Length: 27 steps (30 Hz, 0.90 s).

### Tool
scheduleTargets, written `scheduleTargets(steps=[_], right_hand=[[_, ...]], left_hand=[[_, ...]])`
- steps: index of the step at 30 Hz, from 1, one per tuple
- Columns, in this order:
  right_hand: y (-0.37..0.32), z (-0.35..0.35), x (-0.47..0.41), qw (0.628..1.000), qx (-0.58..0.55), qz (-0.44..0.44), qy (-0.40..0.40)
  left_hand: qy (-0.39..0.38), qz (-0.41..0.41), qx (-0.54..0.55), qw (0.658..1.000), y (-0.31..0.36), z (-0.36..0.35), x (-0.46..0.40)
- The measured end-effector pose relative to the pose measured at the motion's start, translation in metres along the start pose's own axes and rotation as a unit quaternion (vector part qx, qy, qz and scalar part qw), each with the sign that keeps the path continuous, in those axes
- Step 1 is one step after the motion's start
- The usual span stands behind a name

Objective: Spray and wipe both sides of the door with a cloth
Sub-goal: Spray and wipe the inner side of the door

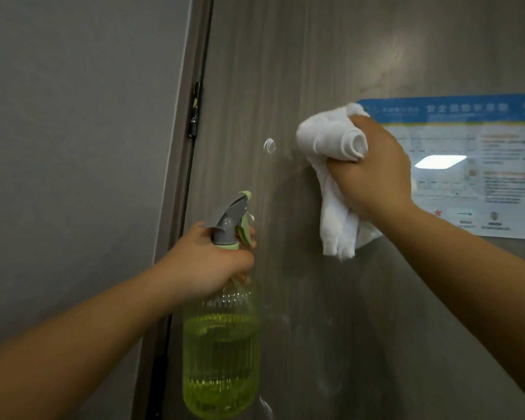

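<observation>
The right hand (373, 171) grips the bunched cloth (334, 165) against the door (300, 71). A wet spray patch (269, 146) lies just left of the cloth. The left hand (212, 262) grips the upright spray bottle (222, 344) lower left, the farther hand from the patch.

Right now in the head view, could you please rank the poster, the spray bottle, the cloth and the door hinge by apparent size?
1. Poster, though the frame edge cuts it off.
2. Spray bottle; nearer the camera, so its true size is unsure.
3. Cloth.
4. Door hinge.
</observation>
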State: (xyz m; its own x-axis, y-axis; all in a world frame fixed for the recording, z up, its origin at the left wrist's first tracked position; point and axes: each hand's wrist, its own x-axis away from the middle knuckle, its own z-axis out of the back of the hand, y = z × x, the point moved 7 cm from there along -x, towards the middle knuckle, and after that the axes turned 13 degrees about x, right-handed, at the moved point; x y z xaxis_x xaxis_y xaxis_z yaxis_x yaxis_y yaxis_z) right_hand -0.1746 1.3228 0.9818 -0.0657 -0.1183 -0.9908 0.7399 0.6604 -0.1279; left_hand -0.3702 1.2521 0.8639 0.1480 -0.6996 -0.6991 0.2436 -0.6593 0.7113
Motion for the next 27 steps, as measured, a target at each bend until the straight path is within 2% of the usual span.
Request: scheduleTargets(steps=[5,8,10,14,21,24,27], right_hand=[[-0.038,-0.022,-0.063,0.973,0.193,0.118,0.043],[-0.045,-0.047,-0.078,0.953,0.272,0.130,0.030],[-0.052,-0.061,-0.073,0.947,0.280,0.153,0.033],[-0.078,-0.083,-0.022,0.926,0.256,0.275,0.021],[-0.071,-0.089,0.055,0.906,0.208,0.369,-0.012],[-0.061,-0.087,0.050,0.903,0.214,0.370,-0.040],[-0.055,-0.074,0.008,0.931,0.219,0.292,-0.017]], left_hand=[[-0.002,-0.010,-0.004,1.000,-0.002,0.007,-0.014],[0.028,-0.007,-0.004,1.000,-0.007,0.020,-0.022],[0.042,-0.005,-0.009,0.999,-0.007,0.024,-0.026],[0.072,-0.008,-0.006,0.997,-0.010,0.035,-0.032],[0.073,0.018,-0.037,0.996,-0.018,0.041,-0.027],[0.069,0.011,-0.024,0.997,-0.018,0.038,-0.026],[0.062,0.011,-0.022,0.998,-0.019,0.038,-0.027]])
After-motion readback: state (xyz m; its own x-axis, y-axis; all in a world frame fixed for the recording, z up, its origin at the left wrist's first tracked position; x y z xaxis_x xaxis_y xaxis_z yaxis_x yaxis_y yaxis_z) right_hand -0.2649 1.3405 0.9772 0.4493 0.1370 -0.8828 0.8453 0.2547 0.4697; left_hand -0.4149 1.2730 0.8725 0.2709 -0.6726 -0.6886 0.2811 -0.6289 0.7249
